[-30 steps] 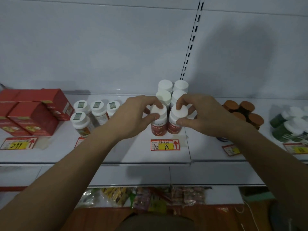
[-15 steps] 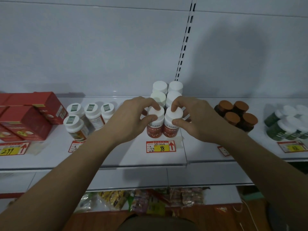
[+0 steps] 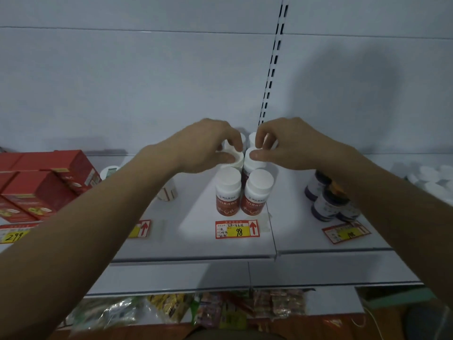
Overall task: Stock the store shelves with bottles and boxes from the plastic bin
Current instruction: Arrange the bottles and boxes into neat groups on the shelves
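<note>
Red-labelled bottles with white caps stand in pairs on the white shelf (image 3: 196, 251), above the "98" price tag (image 3: 237, 229). The front two bottles (image 3: 228, 192) (image 3: 257, 192) stand free and upright. My left hand (image 3: 206, 147) pinches the cap of the left second-row bottle (image 3: 236, 160) between thumb and fingers. Beside it, the cap of the right second-row bottle (image 3: 253, 161) is pinched by my right hand (image 3: 289, 143). Two more caps (image 3: 252, 139) show between my hands at the back. The plastic bin is out of view.
Red boxes (image 3: 36, 190) are stacked at the left of the shelf. My left arm partly hides other white-capped bottles (image 3: 110, 170). Dark bottles (image 3: 326, 202) stand to the right, with white caps (image 3: 431, 177) farther right. Snack packets (image 3: 220, 312) lie on the lower shelf.
Both hands let go of the two front bottles and moved back onto the caps of the pair behind. The view has come closer and lower.
</note>
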`<state>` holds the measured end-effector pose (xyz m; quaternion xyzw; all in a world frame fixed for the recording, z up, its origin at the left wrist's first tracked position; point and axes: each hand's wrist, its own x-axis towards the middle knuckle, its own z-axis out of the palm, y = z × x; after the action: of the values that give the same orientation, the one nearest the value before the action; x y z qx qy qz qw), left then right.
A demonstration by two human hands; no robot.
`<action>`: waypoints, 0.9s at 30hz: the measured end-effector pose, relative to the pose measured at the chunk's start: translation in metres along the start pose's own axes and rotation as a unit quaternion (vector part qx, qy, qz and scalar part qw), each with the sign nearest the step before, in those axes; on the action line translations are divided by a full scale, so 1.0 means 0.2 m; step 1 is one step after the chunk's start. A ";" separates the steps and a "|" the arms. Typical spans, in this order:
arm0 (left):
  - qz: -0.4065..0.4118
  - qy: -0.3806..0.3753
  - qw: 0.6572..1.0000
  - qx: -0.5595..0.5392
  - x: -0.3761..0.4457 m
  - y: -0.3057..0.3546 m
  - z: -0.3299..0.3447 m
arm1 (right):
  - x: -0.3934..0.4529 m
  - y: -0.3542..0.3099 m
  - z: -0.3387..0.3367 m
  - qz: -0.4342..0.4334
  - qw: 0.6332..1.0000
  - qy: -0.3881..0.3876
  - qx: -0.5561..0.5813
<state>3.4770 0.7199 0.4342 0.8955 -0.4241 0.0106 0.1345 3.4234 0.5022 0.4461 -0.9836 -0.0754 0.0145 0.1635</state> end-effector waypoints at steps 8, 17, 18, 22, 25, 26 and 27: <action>0.008 -0.022 1.000 -0.021 0.05 -0.05 0.04 | 0.05 -0.05 0.06 0.052 0.997 0.046 -0.040; 0.003 -0.009 0.999 -0.038 0.05 -0.07 0.05 | 0.07 -0.04 0.10 0.043 0.998 0.040 -0.018; 0.004 -0.010 0.999 -0.038 0.05 -0.07 0.05 | 0.06 -0.04 0.10 0.036 0.999 0.038 -0.013; -0.001 -0.006 0.999 -0.043 0.03 -0.08 0.06 | 0.06 -0.02 0.10 0.014 0.999 0.029 0.000; -0.002 -0.005 0.999 -0.051 0.02 -0.08 0.07 | 0.06 -0.01 0.11 0.011 1.000 0.024 0.015; -0.002 -0.003 0.999 -0.053 0.02 -0.08 0.07 | 0.06 -0.01 0.11 0.011 0.999 0.022 0.023; -0.004 0.003 0.998 -0.057 0.01 -0.08 0.07 | 0.05 -0.01 0.10 0.014 0.999 0.021 0.036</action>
<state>3.4886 0.7246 0.4168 0.8879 -0.4201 -0.0111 0.1870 3.4325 0.5125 0.4273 -0.9781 -0.0579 -0.0011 0.2000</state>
